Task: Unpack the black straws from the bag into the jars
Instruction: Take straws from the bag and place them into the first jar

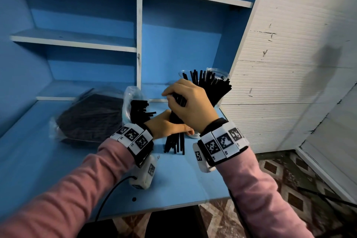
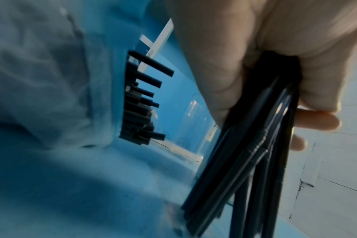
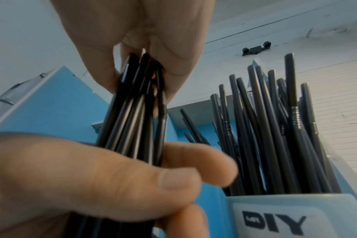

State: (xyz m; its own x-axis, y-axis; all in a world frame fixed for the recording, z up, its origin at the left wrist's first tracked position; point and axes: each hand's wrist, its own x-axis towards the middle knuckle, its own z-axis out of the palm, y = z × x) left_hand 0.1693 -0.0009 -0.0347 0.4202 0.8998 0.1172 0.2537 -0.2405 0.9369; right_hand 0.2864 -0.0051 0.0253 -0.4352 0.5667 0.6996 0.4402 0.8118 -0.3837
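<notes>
From the head camera, both hands hold one bundle of black straws [image 1: 174,137] upright over the blue table [image 1: 58,170] — the left hand [image 1: 166,126] curled round its middle, the right hand [image 1: 190,105] pinching its top — with the bag [image 1: 90,116] of straws lying to the left and a straw-filled jar [image 1: 212,87] behind. The left wrist camera shows the left hand [image 2: 285,56] wrapped round the bundle [image 2: 245,161], the bag's straw ends [image 2: 139,103] poking out beyond. In the right wrist camera the right hand's fingers [image 3: 153,40] pinch the bundle's [image 3: 132,116] top, the left hand [image 3: 92,177] gripping lower — the jar [image 3: 296,214], marked DIY, stands just beside.
</notes>
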